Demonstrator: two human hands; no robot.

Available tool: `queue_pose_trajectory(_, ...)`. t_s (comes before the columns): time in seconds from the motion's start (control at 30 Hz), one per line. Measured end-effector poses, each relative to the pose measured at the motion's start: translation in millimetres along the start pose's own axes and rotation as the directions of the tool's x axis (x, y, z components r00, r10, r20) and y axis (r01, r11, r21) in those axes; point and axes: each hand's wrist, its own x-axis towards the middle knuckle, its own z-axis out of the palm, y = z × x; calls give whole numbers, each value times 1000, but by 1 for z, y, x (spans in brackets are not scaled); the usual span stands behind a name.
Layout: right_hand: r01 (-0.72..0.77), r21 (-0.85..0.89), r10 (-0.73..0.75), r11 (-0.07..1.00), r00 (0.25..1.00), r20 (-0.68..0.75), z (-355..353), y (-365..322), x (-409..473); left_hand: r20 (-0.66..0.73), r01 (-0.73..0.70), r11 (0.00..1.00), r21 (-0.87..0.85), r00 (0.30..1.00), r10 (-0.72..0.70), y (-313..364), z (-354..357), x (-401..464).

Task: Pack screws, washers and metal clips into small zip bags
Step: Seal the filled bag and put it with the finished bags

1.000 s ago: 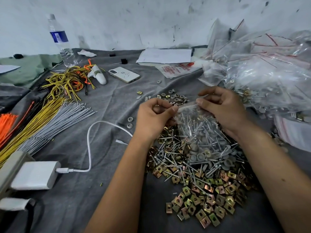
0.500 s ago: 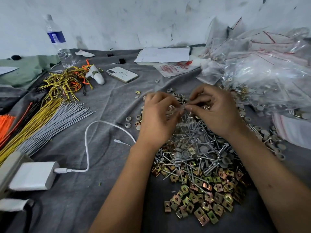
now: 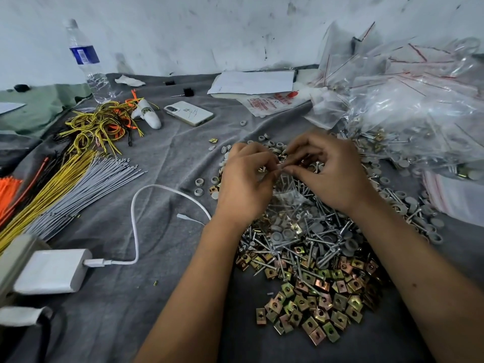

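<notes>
Zip bag [image 3: 284, 191], part-filled with screws and washers, hangs over the pile of screws [image 3: 301, 237] on the counter, its top edge pinched by left hand [image 3: 245, 187] and right hand [image 3: 332, 176]. A half-pressed seal could spill it. Red print on a packet [image 3: 272, 102] is unreadable.

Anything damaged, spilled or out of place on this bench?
The white phone lying beyond the hardware shows dark crack-like marks on its back. A few grey washers lie scattered left of the pile. Otherwise nothing stands out.
</notes>
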Motion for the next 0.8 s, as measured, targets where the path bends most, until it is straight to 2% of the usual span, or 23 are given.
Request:
queue_pose_trajectory(0.13,-44,73,45,996,999,-5,-2,2,0,-3,33,999,-9,999,-33,-1,-1,0)
queue_pose_trajectory(0.5,-29,2,29,1000,999,-17,-1,-2,-1,10,-29,999,26,1000,28,-1,3,-1)
queue_pose_trajectory(0.67,-31,24,33,999,997,-74,-4,2,1,2,30,998,51,1000,-30,-4,1,0)
queue_pose_trajectory(0.8,-42,8,43,999,998,-52,-3,5,0,-11,44,998,41,999,-43,-3,2,0)
